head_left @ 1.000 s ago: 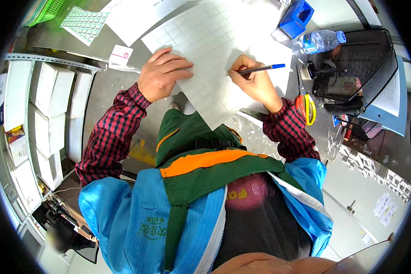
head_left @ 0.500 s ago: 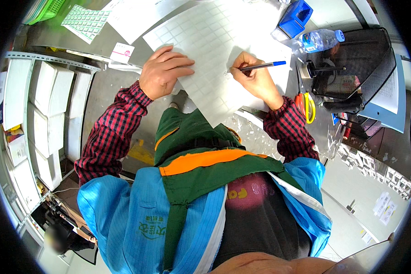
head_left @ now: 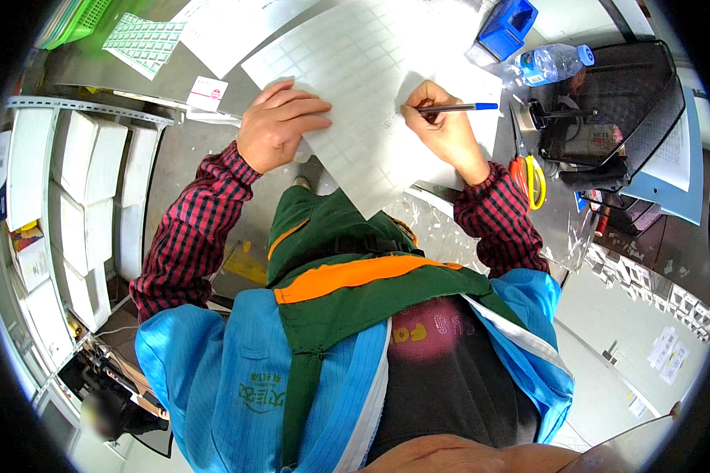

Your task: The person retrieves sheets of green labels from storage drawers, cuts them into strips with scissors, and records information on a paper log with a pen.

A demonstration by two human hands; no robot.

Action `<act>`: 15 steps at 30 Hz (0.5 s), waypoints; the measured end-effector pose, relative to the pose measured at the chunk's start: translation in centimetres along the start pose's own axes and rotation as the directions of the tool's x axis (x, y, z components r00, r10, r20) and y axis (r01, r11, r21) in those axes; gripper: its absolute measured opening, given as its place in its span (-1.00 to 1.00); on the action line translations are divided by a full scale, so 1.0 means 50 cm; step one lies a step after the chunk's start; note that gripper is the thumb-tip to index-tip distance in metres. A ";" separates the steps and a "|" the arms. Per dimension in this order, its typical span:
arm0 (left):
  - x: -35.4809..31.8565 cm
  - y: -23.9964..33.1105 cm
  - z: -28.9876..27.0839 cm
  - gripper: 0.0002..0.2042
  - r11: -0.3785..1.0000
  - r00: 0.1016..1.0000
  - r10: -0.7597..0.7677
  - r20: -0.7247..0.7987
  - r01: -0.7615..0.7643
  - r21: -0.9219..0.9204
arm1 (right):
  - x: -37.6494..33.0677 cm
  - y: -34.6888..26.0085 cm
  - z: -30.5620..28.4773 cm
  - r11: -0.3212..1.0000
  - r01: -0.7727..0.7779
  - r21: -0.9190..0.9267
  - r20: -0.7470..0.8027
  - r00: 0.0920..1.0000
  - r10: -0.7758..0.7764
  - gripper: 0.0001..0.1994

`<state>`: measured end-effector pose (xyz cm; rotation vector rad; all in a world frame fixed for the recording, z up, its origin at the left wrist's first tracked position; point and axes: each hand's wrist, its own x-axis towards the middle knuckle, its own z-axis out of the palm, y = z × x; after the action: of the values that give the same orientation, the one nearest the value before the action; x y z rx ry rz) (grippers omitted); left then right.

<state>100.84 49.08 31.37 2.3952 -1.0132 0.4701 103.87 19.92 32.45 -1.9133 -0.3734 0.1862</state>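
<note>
A large white sheet with a faint grid (head_left: 363,150) lies over the table and hangs past its near edge. On its left margin rests my left hand (head_left: 282,124), fingers stretched out and holding nothing. My right hand (head_left: 443,130) is closed round a pen with a blue cap end (head_left: 469,106), its writing tip hidden by the fingers. A small dark mark shows on the paper just left of that hand. Right of the sheet, scissors with red and yellow handles (head_left: 535,181) lie on the table.
At the right are a clear plastic bottle (head_left: 551,65), a blue bin (head_left: 506,30) and a black mesh tray (head_left: 615,118). To the left lie a green-patterned sheet (head_left: 143,43) and a small white card (head_left: 207,93). White boxes (head_left: 87,185) fill a shelf; another person (head_left: 110,414) is at lower left.
My right hand has shifted slightly right with the pen, uncovering the small mark on the paper. The left hand stays resting on the sheet.
</note>
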 end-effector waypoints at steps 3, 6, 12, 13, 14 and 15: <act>0.003 0.001 0.000 -0.67 1.000 1.000 -0.002 -0.001 0.002 -0.005 | 0.000 -0.001 -0.001 0.997 0.032 0.064 0.021 0.999 -0.033 -0.91; 0.002 0.001 0.000 -0.68 1.000 1.000 -0.008 -0.003 0.008 -0.008 | -0.001 -0.001 -0.004 1.000 0.020 -0.022 0.058 0.998 -0.019 -0.91; 0.003 0.003 -0.003 -0.68 1.000 1.000 -0.013 -0.002 0.013 -0.009 | -0.002 0.004 -0.006 1.000 -0.005 0.007 0.064 0.998 0.004 -0.90; 0.003 0.003 -0.003 -0.68 1.000 1.000 -0.011 -0.003 0.011 -0.009 | -0.003 0.002 -0.006 1.000 0.003 -0.004 0.064 0.998 -0.002 -0.90; 0.004 0.002 -0.003 -0.67 1.000 1.000 -0.008 -0.004 0.008 -0.009 | -0.005 -0.003 -0.005 1.000 0.010 -0.016 0.062 0.998 -0.009 -0.89; 0.005 0.002 -0.003 -0.67 1.000 1.000 -0.005 -0.005 0.005 -0.010 | -0.005 -0.006 -0.005 0.999 0.017 -0.027 0.061 0.998 -0.015 -0.89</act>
<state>100.91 49.00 31.65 2.3862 -1.0055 0.4681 103.63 19.72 32.80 -1.9343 -0.4341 0.2302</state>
